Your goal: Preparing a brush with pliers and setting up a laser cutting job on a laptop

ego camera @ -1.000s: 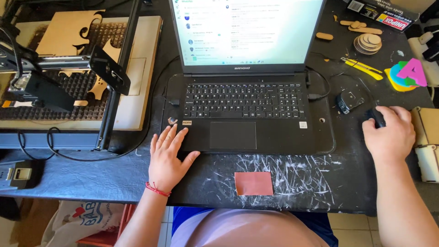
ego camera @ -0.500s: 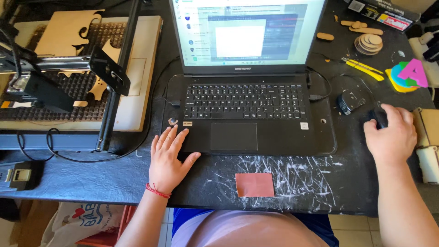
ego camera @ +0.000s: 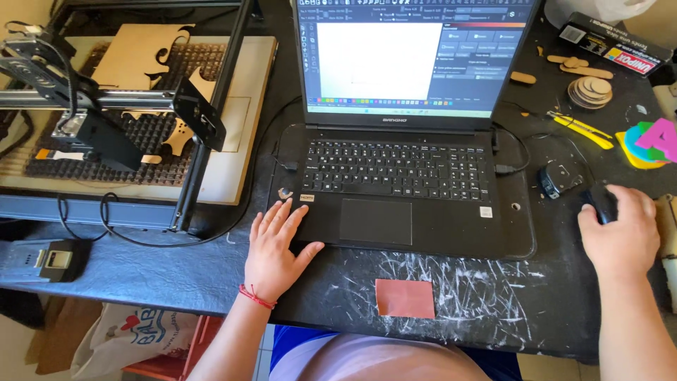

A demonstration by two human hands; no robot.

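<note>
**A:** Dark worktop point(ego camera: 176, 279), scratched white near the front edge. Black laptop point(ego camera: 398, 176) centred on it, screen showing a design program with a blank white canvas.

**B:** Hands?

**A:** Right hand point(ego camera: 620, 236) is cupped over a black mouse point(ego camera: 599, 201), fingers curled down round it, light hold. Mouse sits under the fingertips, only its far end showing. Left hand point(ego camera: 275, 247) lies flat and open, fingers spread, holding nothing. Fingertips touch the laptop's front left corner, palm on the worktop, thumb against the laptop's front edge.

**B:** Around the grips?

**A:** Just beyond the mouse hand: a small black gadget point(ego camera: 557, 180) with a cable, then a yellow cutter point(ego camera: 582, 130), stacked wooden discs point(ego camera: 591, 90) further out. Coloured foam shapes point(ego camera: 649, 141) outboard of that hand. Sandpaper-coloured rectangle point(ego camera: 404, 298) lies between the two hands, nearer the body. Well out past the left hand: laser engraver frame point(ego camera: 141, 113) on a honeycomb bed, cut plywood piece point(ego camera: 141, 56) lying on it.

**B:** How far along?

**A:** My read: early on the computer side. Program is open, canvas looks empty, nothing drawn that I can make out. Plywood on the bed already has curved cutouts. Whether the laser head is running, can't tell. Left: everything on the canvas, as far as shows.
</note>
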